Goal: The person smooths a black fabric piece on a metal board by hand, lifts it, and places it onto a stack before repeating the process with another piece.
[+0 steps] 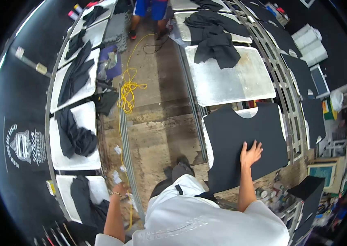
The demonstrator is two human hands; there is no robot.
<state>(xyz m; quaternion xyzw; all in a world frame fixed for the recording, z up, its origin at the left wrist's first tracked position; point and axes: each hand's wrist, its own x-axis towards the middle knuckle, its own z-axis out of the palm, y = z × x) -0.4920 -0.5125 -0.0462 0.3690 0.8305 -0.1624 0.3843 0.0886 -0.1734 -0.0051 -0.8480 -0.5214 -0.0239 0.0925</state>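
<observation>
The black cloth panel [226, 151] lies flat over a pale board [247, 112], its curved neck cutout at the far end and its near edge reaching past the board. The right hand [251, 155] rests on it palm down, fingers spread, gripping nothing. The hands are well apart; the left hand [119, 189] is low beside a crumpled black cloth [87, 203], and whether its fingers hold anything I cannot tell. The panel looks light, limp and hard to damage, likely to wrinkle or skew if dragged from one point. Its outer corners seem the best holds, pinched one per hand, keeping the cutout unstretched.
</observation>
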